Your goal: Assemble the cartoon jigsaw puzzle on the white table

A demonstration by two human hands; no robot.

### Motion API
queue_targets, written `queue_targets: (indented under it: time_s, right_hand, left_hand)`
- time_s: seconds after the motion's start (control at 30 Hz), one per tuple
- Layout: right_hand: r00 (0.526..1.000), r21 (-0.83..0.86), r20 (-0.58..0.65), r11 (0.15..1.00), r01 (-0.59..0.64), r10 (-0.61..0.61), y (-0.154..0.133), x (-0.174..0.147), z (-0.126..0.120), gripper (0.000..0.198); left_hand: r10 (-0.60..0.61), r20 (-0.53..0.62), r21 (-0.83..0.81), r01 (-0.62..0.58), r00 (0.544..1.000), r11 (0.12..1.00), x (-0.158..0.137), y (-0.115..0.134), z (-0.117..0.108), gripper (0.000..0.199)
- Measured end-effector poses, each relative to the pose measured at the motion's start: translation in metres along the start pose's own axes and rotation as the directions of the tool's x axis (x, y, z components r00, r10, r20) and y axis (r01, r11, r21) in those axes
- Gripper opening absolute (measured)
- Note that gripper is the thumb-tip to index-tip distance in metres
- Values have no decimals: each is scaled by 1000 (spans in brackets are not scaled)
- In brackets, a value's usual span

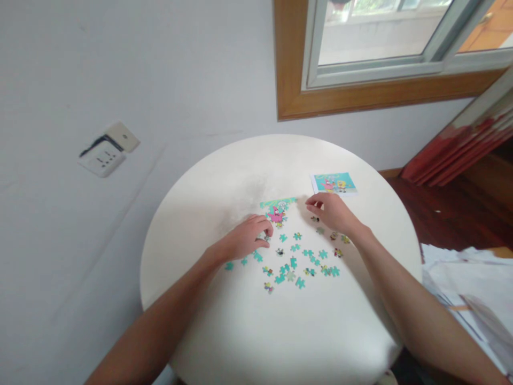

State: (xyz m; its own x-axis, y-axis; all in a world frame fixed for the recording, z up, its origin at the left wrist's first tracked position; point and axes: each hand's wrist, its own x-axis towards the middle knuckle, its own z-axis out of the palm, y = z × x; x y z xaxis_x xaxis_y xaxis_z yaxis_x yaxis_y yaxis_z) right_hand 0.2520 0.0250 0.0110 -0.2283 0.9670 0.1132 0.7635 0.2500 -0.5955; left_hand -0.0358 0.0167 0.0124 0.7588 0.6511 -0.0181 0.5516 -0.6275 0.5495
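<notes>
My left hand point(253, 235) hovers low over the table at the left of the loose pieces, thumb and index finger apart. A greyish puzzle piece point(267, 238) shows between their tips; a firm grip on it is not visible. To the right of the joined puzzle section point(276, 214), my right hand point(329, 209) is held with curved fingers and a small gap to the thumb, nothing visible in it. This section has a green top strip and a pink starfish figure. Several loose pieces, many of them teal point(294, 262), lie scattered below and between my hands.
A reference picture card point(334, 183) lies behind my right hand on the round white table point(240, 326). The wall with a socket point(105, 158) borders the table at left and back. Papers point(460, 278) are stacked at the right, below a red curtain point(452, 147).
</notes>
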Motion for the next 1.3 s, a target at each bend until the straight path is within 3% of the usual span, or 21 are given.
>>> queue_targets:
  time_s: [0.17,0.27,0.37,0.5,0.63,0.77,1.17,1.23,1.3]
  right_hand:
    - [997,145,-15,986,82,-81,-16,-4,17,14]
    - [989,193,-22,970,150,-149,-27,-6,24,11]
    - [976,188,-71,958,216,-206,-32,-7,25,9]
    - [938,232,-83,908,347,-337,-35,-9,25,9]
    - [867,275,-92,825,494,-489,-40,-10,32,12]
    - [818,286,-103,771,569,-566,-44,-10,36,12]
    - [785,310,-99,730,609,-612,-46,-11,34,14]
    - [785,319,-98,728,607,-612,-44,-10,33,13]
    - [808,319,-112,749,581,-579,-40,-9,31,12]
  left_hand:
    - [-134,-114,-154,116,984,981,7,4,8,4]
    - [-232,-265,-264,161,936,951,11,8,11,10]
    - [-296,-335,-337,179,895,924,13,10,12,18]
    - [-331,-352,-447,154,875,881,13,7,14,22]
    - [-359,-342,-538,133,868,833,14,3,20,24]
    - [-386,-341,-600,117,857,791,15,3,22,22]
    - [-384,-273,-721,77,882,689,15,6,20,23]
    - [-393,-271,-716,89,879,693,15,6,21,23]
    - [-387,-317,-653,96,866,751,15,6,20,21]
